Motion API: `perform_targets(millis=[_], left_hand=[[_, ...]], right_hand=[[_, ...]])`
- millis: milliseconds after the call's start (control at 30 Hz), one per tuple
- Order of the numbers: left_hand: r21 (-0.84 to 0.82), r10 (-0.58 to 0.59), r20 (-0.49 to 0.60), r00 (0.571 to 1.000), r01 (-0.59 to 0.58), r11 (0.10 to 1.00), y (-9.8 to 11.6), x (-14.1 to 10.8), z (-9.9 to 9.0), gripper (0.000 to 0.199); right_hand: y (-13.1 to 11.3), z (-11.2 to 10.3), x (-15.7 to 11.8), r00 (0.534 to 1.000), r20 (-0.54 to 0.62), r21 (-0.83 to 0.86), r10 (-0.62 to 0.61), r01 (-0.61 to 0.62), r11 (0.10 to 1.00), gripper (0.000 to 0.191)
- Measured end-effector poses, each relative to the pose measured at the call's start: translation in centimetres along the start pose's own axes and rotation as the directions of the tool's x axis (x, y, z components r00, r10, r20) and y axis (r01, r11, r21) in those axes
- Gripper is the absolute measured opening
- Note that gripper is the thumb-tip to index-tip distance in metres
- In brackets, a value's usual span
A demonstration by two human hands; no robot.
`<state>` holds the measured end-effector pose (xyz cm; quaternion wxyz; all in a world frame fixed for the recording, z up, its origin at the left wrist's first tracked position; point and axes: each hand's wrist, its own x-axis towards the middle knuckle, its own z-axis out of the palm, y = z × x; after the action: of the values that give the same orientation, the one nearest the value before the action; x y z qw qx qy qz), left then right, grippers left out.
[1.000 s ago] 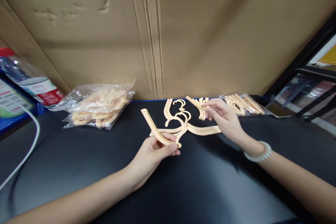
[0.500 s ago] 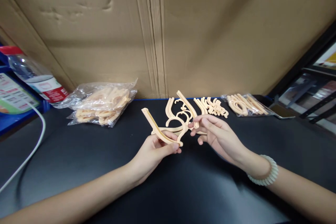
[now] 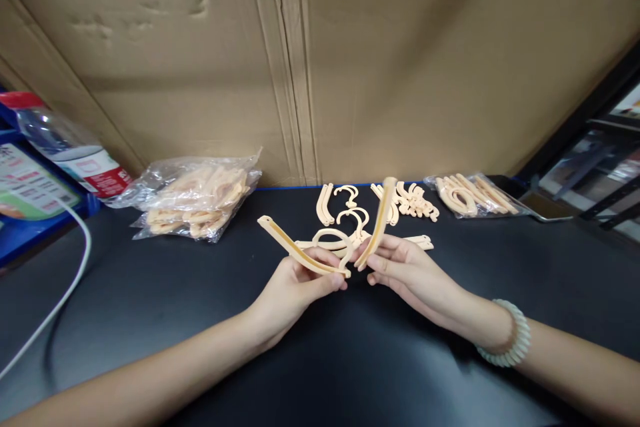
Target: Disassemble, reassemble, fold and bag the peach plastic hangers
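Note:
My left hand [image 3: 305, 280] pinches the lower end of a cream grooved hanger arm [image 3: 295, 251], which slants up to the left. A curved hook [image 3: 334, 233] rises from the same grip. Between the fingertips of my right hand [image 3: 410, 273] is a second cream arm [image 3: 381, 223], standing steeply with its groove showing. The lower ends of the two arms are close together; whether they touch is unclear. Just behind my hands, hanger pieces with hooks [image 3: 358, 213] lie on the black table [image 3: 200, 307], partly hidden.
Loose arms [image 3: 325, 205] and a heap of small hooks [image 3: 417, 202] lie farther back. Bagged pieces sit at left [image 3: 195, 200] and right [image 3: 473, 195]. A bottle [image 3: 65, 140] and a white cable [image 3: 83, 267] are at far left. Cardboard [image 3: 400, 67] stands behind.
My right hand has turned the second arm, which now leans right instead of left, and brought its lower end down toward my left hand. The left-hand arm has tilted slightly lower.

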<state>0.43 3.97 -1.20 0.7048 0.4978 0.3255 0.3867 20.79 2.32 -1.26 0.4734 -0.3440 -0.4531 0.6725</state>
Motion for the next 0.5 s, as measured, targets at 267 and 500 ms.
perform_targets(millis=[267,500], left_hand=[[-0.039,0.000,0.070,0.998,0.003,0.999,0.24,0.17,-0.06,0.015],[-0.021,-0.039,0.088,0.995,0.040,0.999,0.49,0.16,-0.13,0.014]], right_hand=[[0.93,0.15,0.26,0.994,0.091,-0.099,-0.060,0.069,0.993,0.014],[0.74,0.25,0.20,0.993,0.065,-0.059,-0.097,0.101,0.993,0.013]])
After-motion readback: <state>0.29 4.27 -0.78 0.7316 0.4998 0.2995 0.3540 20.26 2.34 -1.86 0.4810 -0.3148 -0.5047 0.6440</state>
